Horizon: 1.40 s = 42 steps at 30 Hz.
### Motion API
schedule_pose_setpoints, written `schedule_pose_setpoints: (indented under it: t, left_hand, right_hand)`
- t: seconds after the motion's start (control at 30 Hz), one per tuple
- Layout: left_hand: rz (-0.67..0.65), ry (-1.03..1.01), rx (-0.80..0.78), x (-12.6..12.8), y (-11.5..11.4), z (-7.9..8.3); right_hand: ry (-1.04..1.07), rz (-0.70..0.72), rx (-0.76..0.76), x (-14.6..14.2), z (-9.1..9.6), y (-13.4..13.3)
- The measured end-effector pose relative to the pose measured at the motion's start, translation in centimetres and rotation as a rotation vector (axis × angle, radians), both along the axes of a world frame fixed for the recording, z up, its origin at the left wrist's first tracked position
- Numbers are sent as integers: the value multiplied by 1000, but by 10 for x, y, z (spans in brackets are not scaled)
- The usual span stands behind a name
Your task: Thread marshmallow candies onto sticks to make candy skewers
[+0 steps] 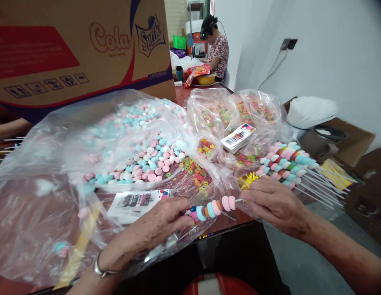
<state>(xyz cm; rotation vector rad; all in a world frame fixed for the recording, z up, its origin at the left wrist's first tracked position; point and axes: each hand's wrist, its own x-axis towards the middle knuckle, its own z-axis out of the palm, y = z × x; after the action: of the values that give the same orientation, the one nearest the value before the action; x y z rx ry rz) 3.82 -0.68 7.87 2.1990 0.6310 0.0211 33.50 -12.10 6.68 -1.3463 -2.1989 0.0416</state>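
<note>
Between my two hands lies a marshmallow skewer [213,208], threaded with pink, blue and white marshmallows and orange-brown pieces. My left hand [168,217] pinches its left end, where a small printed, colourful piece shows between thumb and fingers; part of it is hidden. At the other end, my right hand [274,205] is closed on the bare white stick. Just left of my left hand is a stack of printed cards [129,207]. Beyond my right hand are yellow twist ties [248,179] and a pile of finished-looking skewers [284,164] with their sticks pointing right.
A large bag of marshmallows [147,159] spreads across the table, with bags of ring candies [236,108] behind. More cards [238,138] lie on top. A big cardboard box [86,53] blocks the back left. A person [219,53] sits farther back; another person's hand [9,129] shows at left.
</note>
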Motion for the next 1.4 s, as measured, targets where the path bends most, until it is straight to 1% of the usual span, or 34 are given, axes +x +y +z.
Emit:
schedule_pose_setpoints:
  t: [0.13,0.27,0.4,0.5,0.57,0.6,0.7,0.77,0.83,0.9,1.03,1.13,1.23,1.27,1.33,1.4]
  left_hand:
    - [32,1,-126,3,-2,2]
    - [96,-28,-247,7,-4,-4]
    - [228,-111,-466,7,-9,-14]
    - [284,-117,-601,8,-13,-16]
    - [276,-104,-589,10,-15,-13]
    - [262,-96,-541,11,-15,-11]
    - [218,-66,-298,12,-13,-4]
    - [194,-54,-182,13,-11,-2]
    - [183,-68,-150,12,-9,-2]
    - [183,-82,-153,12,-9,-4]
    - [191,-105,-148,11,-10,-8]
    - [202,-110,-183,12,-12,-11]
    - [258,-137,-280,14,-15,-15]
    - [299,-174,-336,15,-17,-16]
    - [394,-257,-494,17,-22,-16]
    - [447,-292,-661,20,-29,-15]
  right_hand:
    - [1,-35,4,-4,6,-1]
    - [10,-32,-70,-8,11,0]
    - [12,-26,-158,-7,12,4]
    - [11,3,-166,-2,13,7]
    - [-16,29,-119,1,16,9]
    - [-41,45,-92,3,18,10]
    - [-138,82,-24,3,26,11]
    - [-216,88,9,0,30,11]
    - [-274,83,53,-4,32,11]
    - [-290,83,88,-9,31,10]
    - [-243,54,77,-18,23,10]
    - [-211,29,54,-23,16,9]
    - [-172,12,42,-23,11,9]
    - [-155,4,28,-22,11,9]
    - [-120,-4,-24,-17,14,10]
    - [-90,11,-78,-11,19,11]
